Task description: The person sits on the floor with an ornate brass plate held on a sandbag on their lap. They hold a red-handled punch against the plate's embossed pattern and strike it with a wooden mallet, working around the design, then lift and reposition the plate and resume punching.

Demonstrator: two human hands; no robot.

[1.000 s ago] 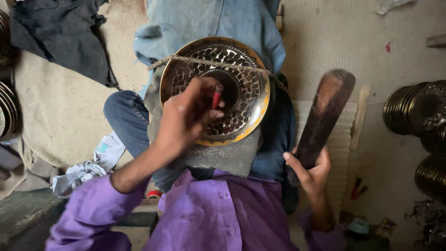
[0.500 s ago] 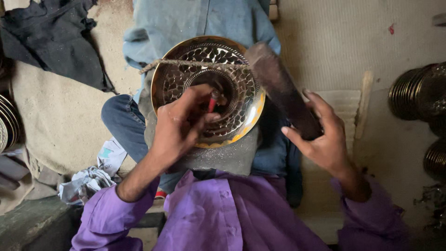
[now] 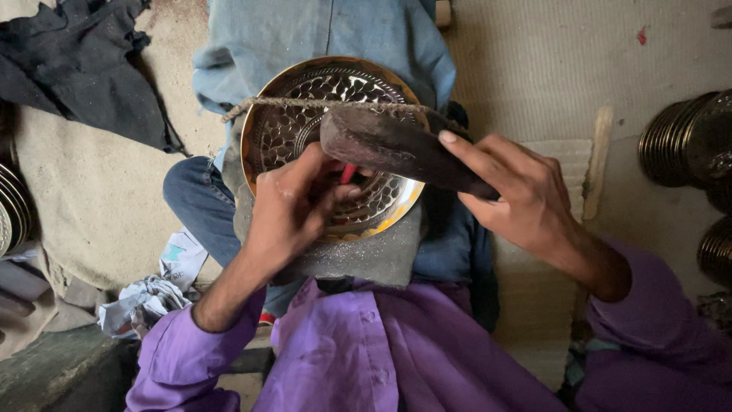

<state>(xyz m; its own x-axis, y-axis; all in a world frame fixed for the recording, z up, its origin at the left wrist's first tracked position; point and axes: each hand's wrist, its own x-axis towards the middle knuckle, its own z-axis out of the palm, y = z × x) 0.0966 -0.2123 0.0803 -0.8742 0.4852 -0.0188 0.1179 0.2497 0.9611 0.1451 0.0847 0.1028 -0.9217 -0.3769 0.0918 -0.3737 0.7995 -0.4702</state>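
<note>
Mallet [image 3: 396,149] has swung from lower right to centre frame, gripped in my right hand [image 3: 526,202], over the punch [image 3: 348,174] my left hand [image 3: 293,210] pinches on the plate [image 3: 305,114], so I judge a strike is landing.

A round brass plate [image 3: 335,145] with a pierced, leafy pattern stands tilted on a grey pad, a rope across its upper rim. A red-handled punch [image 3: 347,174] is pinched upright against its middle. A dark, worn wooden mallet [image 3: 396,149] lies level just above the punch, over the plate.
</note>
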